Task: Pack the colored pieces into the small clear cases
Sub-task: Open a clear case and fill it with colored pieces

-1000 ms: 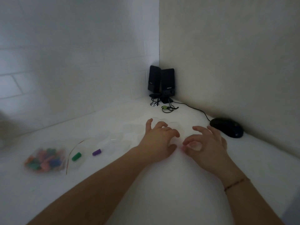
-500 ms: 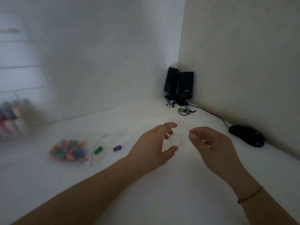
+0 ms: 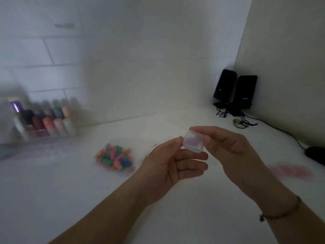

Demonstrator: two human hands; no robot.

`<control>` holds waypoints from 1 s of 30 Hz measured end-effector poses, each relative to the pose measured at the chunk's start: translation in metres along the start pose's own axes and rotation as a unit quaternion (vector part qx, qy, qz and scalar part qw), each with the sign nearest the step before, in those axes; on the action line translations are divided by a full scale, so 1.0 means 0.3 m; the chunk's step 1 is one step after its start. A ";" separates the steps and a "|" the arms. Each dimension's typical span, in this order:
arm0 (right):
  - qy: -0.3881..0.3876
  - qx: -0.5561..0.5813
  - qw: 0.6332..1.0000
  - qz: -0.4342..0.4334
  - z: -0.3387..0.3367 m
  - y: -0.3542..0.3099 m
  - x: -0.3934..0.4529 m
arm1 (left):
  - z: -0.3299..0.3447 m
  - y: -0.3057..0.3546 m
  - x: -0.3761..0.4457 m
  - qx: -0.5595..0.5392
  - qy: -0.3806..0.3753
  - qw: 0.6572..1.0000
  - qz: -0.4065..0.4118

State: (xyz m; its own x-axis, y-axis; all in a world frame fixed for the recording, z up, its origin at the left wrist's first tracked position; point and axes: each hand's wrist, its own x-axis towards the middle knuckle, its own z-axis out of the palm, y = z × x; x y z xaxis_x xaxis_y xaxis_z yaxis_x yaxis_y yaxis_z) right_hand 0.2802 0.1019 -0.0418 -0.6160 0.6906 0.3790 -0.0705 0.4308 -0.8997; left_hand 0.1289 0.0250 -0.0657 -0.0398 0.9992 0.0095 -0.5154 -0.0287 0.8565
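A small clear case (image 3: 193, 141) hangs in the air above the white desk, held between both hands. My left hand (image 3: 172, 162) pinches its left side with thumb and fingers. My right hand (image 3: 228, 148) grips its right side and top edge. A clear bag of colored pieces (image 3: 115, 158) lies on the desk to the left of my left hand. The picture is blurred, so I cannot tell whether the case's lid is open.
A rack of small colored bottles (image 3: 45, 120) stands at the far left against the tiled wall. Two black speakers (image 3: 234, 92) with cables sit in the back corner. A black mouse (image 3: 316, 154) lies at the right edge. A blurred pink patch (image 3: 290, 170) shows right of my right wrist.
Both hands rose from the desk with the clear case between them. The view has swung left, bringing the bottle rack into sight.
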 end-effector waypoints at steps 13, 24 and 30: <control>0.121 -0.254 0.940 -0.195 0.047 0.036 -0.073 | -0.010 -0.032 0.001 -0.051 -0.036 0.997 0.042; 0.145 -0.224 0.936 -0.230 0.054 0.016 -0.091 | -0.017 -0.045 0.007 -0.117 -0.052 0.991 0.044; 0.159 -0.237 0.934 -0.215 0.052 0.026 -0.091 | -0.020 -0.049 0.011 -0.136 -0.048 0.987 0.072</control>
State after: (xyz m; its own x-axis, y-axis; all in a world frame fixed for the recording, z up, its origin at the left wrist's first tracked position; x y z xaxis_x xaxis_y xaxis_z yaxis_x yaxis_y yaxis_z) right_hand 0.2843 0.0772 -0.0627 -0.3416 0.4991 0.7963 0.1442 0.8651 -0.4804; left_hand 0.1311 0.0287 -0.0814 -0.0546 0.9818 0.1821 -0.7223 -0.1648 0.6717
